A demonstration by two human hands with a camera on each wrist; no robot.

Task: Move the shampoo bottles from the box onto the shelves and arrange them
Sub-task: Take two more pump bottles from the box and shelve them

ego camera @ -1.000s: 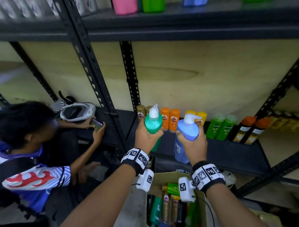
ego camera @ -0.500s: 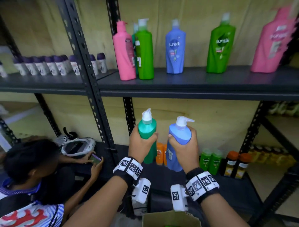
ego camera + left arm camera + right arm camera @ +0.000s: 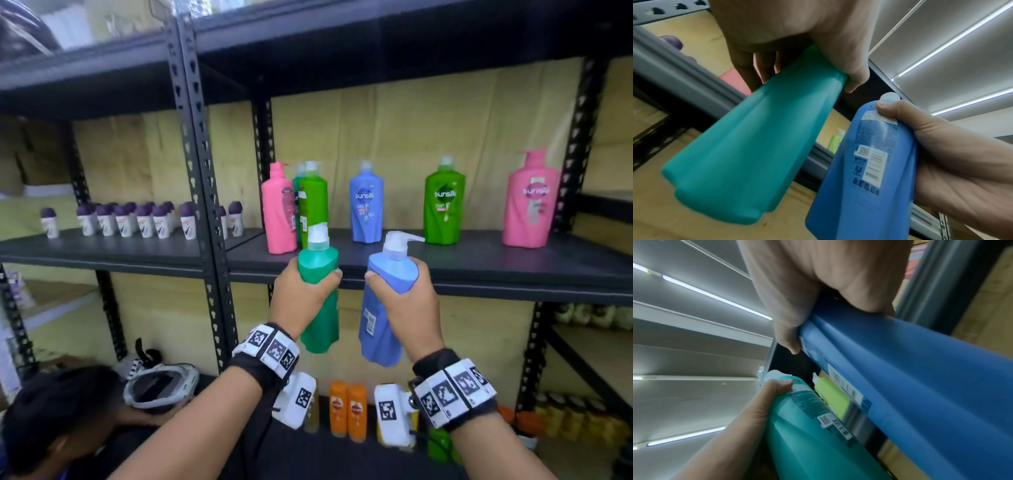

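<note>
- The left hand (image 3: 301,291) has its fingers wrapped round the upper body of a teal bottle (image 3: 320,301), held upright with the pump on top.
- The right hand (image 3: 407,301) grips a blue bottle (image 3: 383,308) the same way, thumb on its back label; the spout points right.
- The two bottles are just beside each other but apart. Both hang in the air before the front edge of the middle shelf (image 3: 479,270), with their bases below that edge.
- On the shelf, near its left end, stand a pink bottle (image 3: 278,209) and a green bottle (image 3: 312,202) close together. Toward the back edge a second blue bottle (image 3: 365,205), another green one (image 3: 444,205) and another pink one (image 3: 531,202) stand well apart.
- The box is out of view.
- Step in hand, as I judge it: carrying a pair up for placing.
- The next move calls for lifting both bases over the front edge, then setting them upright in bare gaps. The teal one probably belongs at the left end, the blue one beside its match, labels turned forward.
</note>
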